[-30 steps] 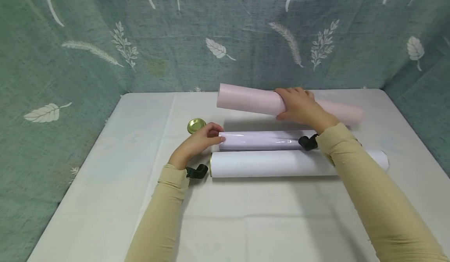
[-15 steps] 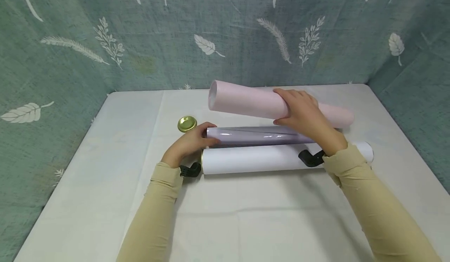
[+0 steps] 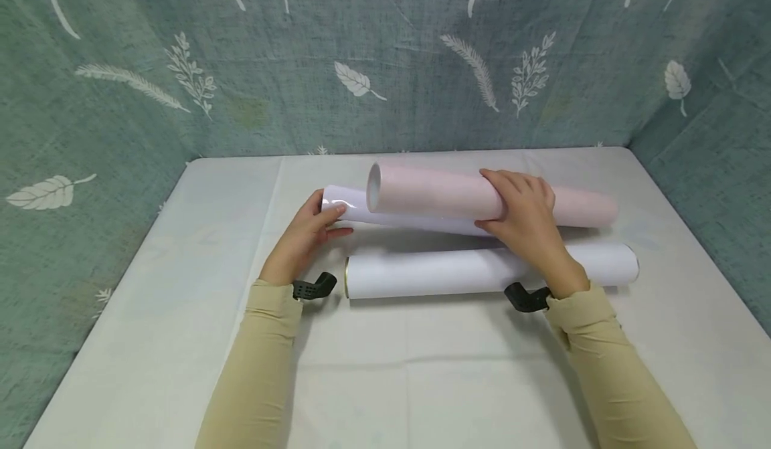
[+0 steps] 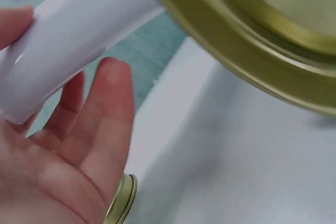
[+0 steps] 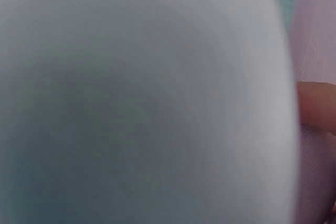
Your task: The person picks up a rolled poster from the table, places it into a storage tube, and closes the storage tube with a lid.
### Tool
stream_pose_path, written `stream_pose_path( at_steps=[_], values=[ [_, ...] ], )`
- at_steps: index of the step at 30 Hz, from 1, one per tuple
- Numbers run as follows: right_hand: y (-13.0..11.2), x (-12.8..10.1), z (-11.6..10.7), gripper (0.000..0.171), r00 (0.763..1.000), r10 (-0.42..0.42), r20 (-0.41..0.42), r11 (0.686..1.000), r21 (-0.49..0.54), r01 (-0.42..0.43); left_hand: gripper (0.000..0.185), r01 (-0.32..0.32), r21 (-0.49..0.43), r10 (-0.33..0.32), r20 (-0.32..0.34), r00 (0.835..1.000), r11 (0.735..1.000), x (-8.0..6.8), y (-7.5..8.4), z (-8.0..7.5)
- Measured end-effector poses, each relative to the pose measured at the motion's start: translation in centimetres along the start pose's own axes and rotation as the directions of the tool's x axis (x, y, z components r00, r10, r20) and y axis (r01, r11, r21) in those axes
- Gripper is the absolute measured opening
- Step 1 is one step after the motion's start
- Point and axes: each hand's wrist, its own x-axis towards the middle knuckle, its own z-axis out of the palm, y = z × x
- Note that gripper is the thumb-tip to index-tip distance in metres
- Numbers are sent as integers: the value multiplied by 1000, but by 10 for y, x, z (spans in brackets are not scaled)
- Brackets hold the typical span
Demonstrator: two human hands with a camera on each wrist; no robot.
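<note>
A matte pink roll (image 3: 434,191) with an open left end is gripped near its middle by my right hand (image 3: 523,211), fingers over the top and thumb on the near side. Behind and below it slants a glossy pale lavender roll (image 3: 346,203), its left end pinched by my left hand (image 3: 301,235) between thumb and fingers. The pink roll hides the lavender roll's right part. In the right wrist view, a finger (image 5: 317,106) lies on the pink roll. Closer to me, a white tube (image 3: 421,273) with gold-rimmed ends lies crosswise on the table.
The tube's gold end (image 4: 236,51) fills the upper right of the left wrist view. A small gold lid (image 4: 123,200) shows below my left fingers there. Green leaf-patterned cloth (image 3: 397,114) hangs behind the white-covered table (image 3: 373,395).
My left hand has lifted the lavender roll's end and drawn it left and away from me. The pink roll has come lower, over the lavender one. The gold lid is now hidden in the head view.
</note>
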Motion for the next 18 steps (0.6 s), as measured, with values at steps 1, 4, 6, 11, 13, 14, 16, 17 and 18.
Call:
stream_pose_path(
  at_steps=[1, 4, 6, 11, 13, 14, 16, 17, 18],
  values=[
    [1, -1, 2, 80, 1000, -1, -8, 1000, 1, 1, 41, -9, -54, 9, -13, 1000, 998, -1, 1, -2],
    [2, -2, 10, 79, 1000, -5, -31, 1000, -2, 4, 36, -50, -205, 39, -56, 998, 977, -3, 2, -7],
    [3, -3, 14, 79, 999, -7, -44, 1000, -5, 6, 34, -80, -294, 60, -76, 995, 952, -3, 1, -9],
    [5, -6, 23, 79, 997, -29, -66, 999, -38, 27, 32, -131, -457, 91, -109, 990, 880, -1, -1, -14],
    [5, -8, 26, 78, 997, -41, -67, 998, -51, 38, 28, -139, -509, 93, -117, 989, 849, 0, -2, -16],
    [5, -8, 27, 78, 996, -46, -71, 998, -53, 42, 27, -143, -536, 95, -116, 989, 832, 0, -3, -17],
    [5, -9, 29, 77, 996, -51, -73, 997, -58, 47, 23, -145, -614, 104, -102, 989, 776, -1, -3, -20],
    [4, -9, 29, 77, 996, -51, -76, 997, -59, 46, 22, -142, -657, 109, -92, 990, 740, -2, -4, -22],
    [3, -10, 30, 77, 996, -50, -77, 997, -57, 46, 22, -139, -690, 112, -84, 990, 710, -3, -5, -25]
  ],
)
